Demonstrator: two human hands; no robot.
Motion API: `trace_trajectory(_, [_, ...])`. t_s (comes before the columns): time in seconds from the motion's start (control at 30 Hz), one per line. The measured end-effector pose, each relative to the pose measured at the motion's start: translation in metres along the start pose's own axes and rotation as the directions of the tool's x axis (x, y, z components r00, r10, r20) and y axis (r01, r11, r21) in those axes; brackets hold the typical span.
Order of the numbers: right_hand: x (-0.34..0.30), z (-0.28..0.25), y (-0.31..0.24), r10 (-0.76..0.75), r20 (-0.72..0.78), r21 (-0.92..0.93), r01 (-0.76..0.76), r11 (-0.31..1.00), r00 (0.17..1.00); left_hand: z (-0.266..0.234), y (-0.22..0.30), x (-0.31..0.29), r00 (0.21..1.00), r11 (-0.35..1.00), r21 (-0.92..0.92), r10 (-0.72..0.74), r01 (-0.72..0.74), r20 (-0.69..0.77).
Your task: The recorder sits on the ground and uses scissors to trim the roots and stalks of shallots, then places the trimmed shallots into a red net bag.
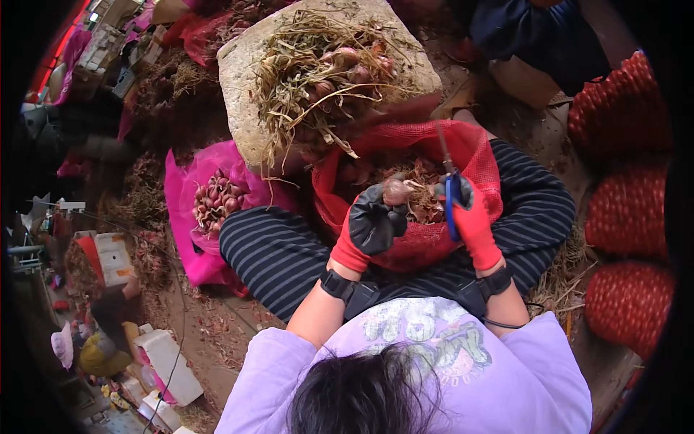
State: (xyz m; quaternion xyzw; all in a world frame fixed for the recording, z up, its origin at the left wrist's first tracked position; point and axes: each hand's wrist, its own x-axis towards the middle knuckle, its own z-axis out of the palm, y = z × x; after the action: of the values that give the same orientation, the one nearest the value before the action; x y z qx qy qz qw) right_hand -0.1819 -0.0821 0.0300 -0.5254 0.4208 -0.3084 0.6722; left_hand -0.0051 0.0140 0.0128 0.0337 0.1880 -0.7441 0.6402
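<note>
My left hand [374,220], in a red glove with a dark grey palm, grips a pale pinkish garlic bulb [395,192] in its fingertips. The bulb's short dry stem points to the right. In the matching glove, my right hand [470,213] is closed around blue-handled scissors [453,199], whose blades point away from me. Both hands are above an open red mesh bag [477,152] between my crossed legs, with dry skins and trimmings inside. Beyond it, garlic bulbs with dried stalks [318,87] lie heaped on a pale, rough slab [242,87].
By my left knee a bright pink bag [181,184] holds trimmed bulbs [217,199]. Stuffed red net sacks [627,206] line the right side. A person in dark blue clothing [531,36] is at the far right. White foam boxes [170,365] and scattered skins lie to the left.
</note>
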Motion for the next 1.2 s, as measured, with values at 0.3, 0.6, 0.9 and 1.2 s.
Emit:
trace_trajectory(0.3, [0.015,0.029,-0.015,-0.172,0.166,0.015,0.172,0.985,0.971,0.019,-0.021,0.006,0.915,0.372,0.883,0.380,-0.286,0.137])
trace_trajectory(0.6, [-0.005,0.009,-0.042,-0.398,0.319,-0.693,0.498,0.522,0.860,0.015,0.015,-0.006,0.955,0.886,0.371,0.296,-0.279,0.012])
trace_trajectory(0.9, [-0.034,0.004,-0.046,-0.379,0.300,-0.797,0.449,0.405,0.875,0.026,0.016,-0.005,0.938,0.822,0.462,0.340,-0.332,0.069])
trace_trajectory(1.2, [-0.036,0.001,-0.045,-0.353,0.282,-0.802,0.421,0.424,0.892,0.028,0.008,-0.007,0.916,0.677,0.642,0.386,-0.360,0.106])
